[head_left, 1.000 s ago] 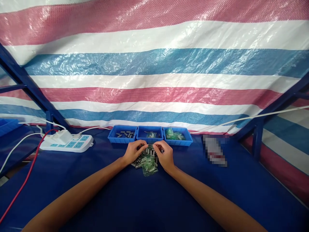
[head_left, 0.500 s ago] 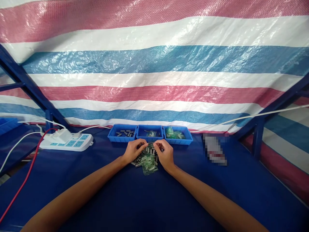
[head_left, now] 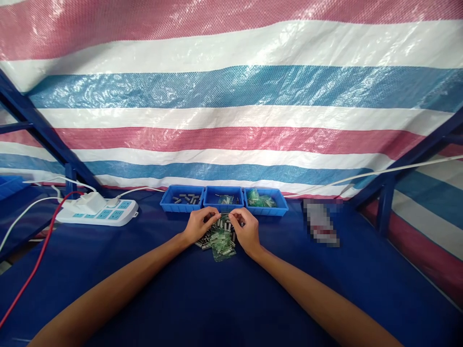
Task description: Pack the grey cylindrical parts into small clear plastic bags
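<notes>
Head view: my left hand (head_left: 197,225) and right hand (head_left: 249,229) each pinched an end of a slim piece (head_left: 224,214) by the heap of small parts (head_left: 221,237) on the surface (head_left: 231,301), presumably to steady it.

On your tabletop (head_left: 231,308) lies a parts pile (head_left: 221,239); behind it, three bins (head_left: 223,204) in a row; left of them, a power strip (head_left: 121,214).

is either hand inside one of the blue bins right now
No, the left hand and the right hand are both at the pile of small parts, in front of the blue bins.
</notes>
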Tool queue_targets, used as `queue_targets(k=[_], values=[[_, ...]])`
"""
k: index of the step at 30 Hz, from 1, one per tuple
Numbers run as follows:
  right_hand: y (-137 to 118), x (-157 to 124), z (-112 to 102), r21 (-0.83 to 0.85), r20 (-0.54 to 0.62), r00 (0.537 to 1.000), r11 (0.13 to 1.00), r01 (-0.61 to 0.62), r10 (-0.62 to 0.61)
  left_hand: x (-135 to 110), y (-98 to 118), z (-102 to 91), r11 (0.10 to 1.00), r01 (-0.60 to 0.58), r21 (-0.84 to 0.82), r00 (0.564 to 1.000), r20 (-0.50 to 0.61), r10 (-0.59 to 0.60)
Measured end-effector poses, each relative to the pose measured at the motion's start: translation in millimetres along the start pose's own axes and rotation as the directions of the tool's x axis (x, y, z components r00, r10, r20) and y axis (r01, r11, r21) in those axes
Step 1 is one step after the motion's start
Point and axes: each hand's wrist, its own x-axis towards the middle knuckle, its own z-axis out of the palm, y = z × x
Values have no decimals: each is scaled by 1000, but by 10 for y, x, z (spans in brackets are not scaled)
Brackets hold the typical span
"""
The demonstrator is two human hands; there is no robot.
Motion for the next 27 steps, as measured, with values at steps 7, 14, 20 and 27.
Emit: queue_targets(k=[7,14,20,27], values=[[-11,3,-5,-2,8,1000,1000,3,-3,-6,-7,5,1000,5,-13,1000,0,-5],[14,9,0,-4,5,1000,1000,-4,4,-5,-14,8,1000,3,-21,1000,-3,-3],[24,2,7,14,28,1000,1000,1,-1,-1,-17,2,1000,0,-16,1000,-3,0],[29,-7,20,43,61,998,999,6,-9,-12,-25,1,998,35,-48,999,6,-35]])
